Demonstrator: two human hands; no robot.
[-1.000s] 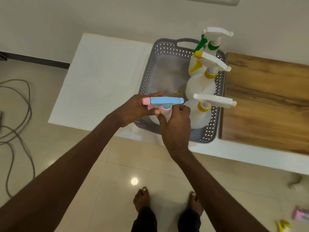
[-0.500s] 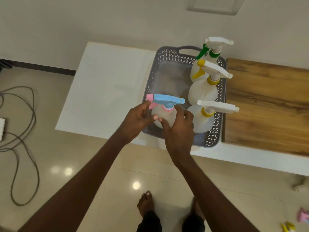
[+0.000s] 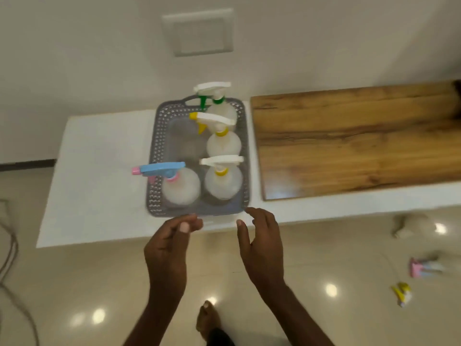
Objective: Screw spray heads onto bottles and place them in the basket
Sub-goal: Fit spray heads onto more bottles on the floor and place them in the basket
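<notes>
A grey perforated basket (image 3: 154, 171) stands on the white table (image 3: 99, 171). Inside it stand several translucent bottles with spray heads. The bottle with the blue and pink head (image 3: 180, 188) is at the near left corner, its nozzle reaching out over the left rim. Beside it is a bottle with a white and yellow head (image 3: 223, 181), another of the same kind (image 3: 223, 143) behind that, and a green-collared one (image 3: 219, 108) at the back. My left hand (image 3: 172, 245) and my right hand (image 3: 262, 240) hover just in front of the basket, both empty with fingers loosely curled.
A wooden board (image 3: 349, 141) lies on the table right of the basket. Loose spray heads, one pink and blue (image 3: 424, 268) and one yellow (image 3: 401, 293), lie on the glossy floor at right. Cables (image 3: 10, 258) trail on the floor at left. My foot (image 3: 208, 318) is below.
Both hands have let go of the blue-headed bottle, which now stands in the basket's near left corner. The hands have drawn back toward me.
</notes>
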